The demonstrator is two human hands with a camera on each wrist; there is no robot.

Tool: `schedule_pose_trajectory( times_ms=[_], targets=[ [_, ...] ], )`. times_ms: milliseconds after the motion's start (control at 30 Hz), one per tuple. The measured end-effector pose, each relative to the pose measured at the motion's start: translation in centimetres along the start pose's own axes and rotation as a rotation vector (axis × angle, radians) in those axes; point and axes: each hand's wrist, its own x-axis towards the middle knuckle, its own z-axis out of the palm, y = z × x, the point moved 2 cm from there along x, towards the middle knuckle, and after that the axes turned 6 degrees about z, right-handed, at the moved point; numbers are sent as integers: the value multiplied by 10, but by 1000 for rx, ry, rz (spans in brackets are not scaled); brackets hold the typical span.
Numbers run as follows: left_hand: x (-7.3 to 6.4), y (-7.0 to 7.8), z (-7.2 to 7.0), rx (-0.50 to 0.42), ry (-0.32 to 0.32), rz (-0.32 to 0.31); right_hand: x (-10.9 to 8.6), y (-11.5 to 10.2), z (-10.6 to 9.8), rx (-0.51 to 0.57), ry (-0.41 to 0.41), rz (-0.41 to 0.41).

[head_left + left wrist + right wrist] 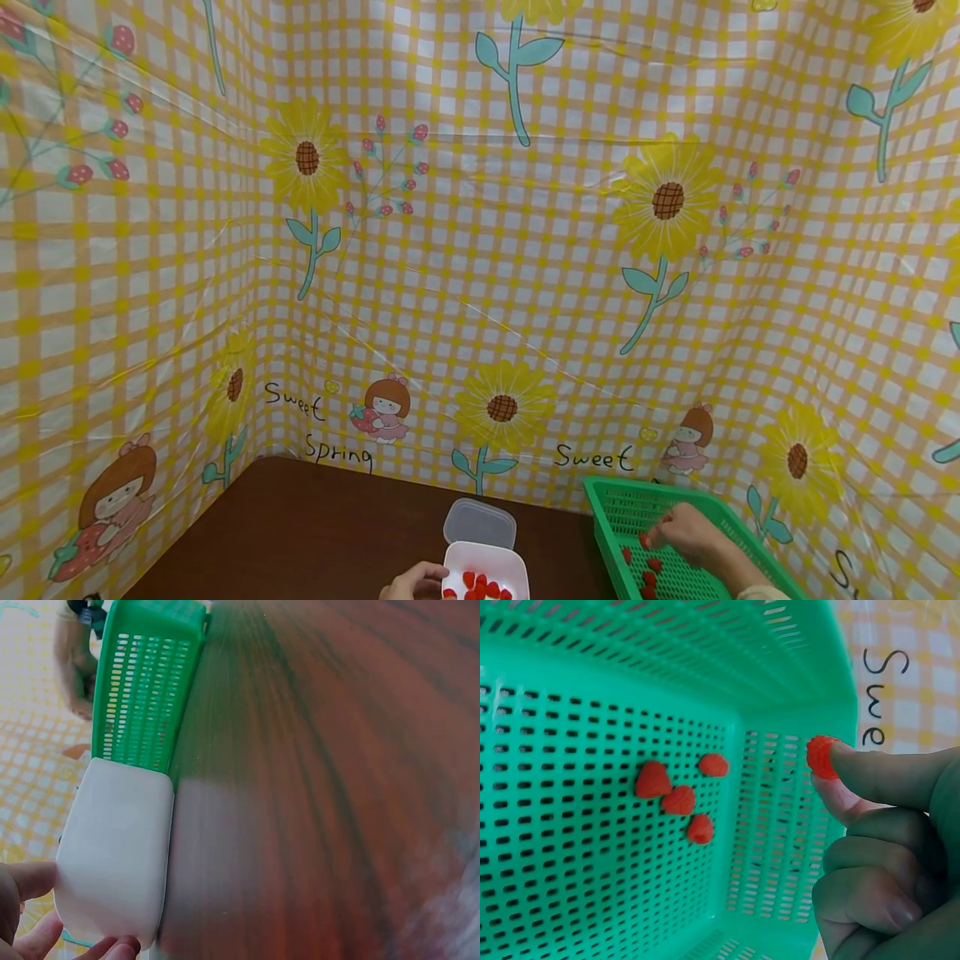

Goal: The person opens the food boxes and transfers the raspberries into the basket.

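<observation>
Between thumb and index finger, my right hand pinches a red raspberry, its other fingers curled in. That hand is over the green plastic basket. Several raspberries lie on the slotted basket floor. At the left side of a white plastic box, my left hand holds the wall and rim with bent fingers. Several raspberries sit inside the box. From the left wrist, only the outer wall of the box shows, with fingers at its edge.
A translucent grey lid lies on the dark brown table just behind the box. To the right, the basket's rim rises above the table. Checked sunflower cloth hangs around the back and sides.
</observation>
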Motion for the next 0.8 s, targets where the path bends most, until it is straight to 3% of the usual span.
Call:
schedule_pose_trajectory(
  times_ms=[200, 467, 800],
  targets=[
    [0, -1, 2, -13, 18, 2, 1, 10, 1, 18, 30, 68],
    [-1, -1, 2, -22, -8, 12, 11, 31, 1, -51, 57, 202],
    [0, -2, -1, 9, -8, 9, 22, 52, 1, -137, 41, 230]
  ],
)
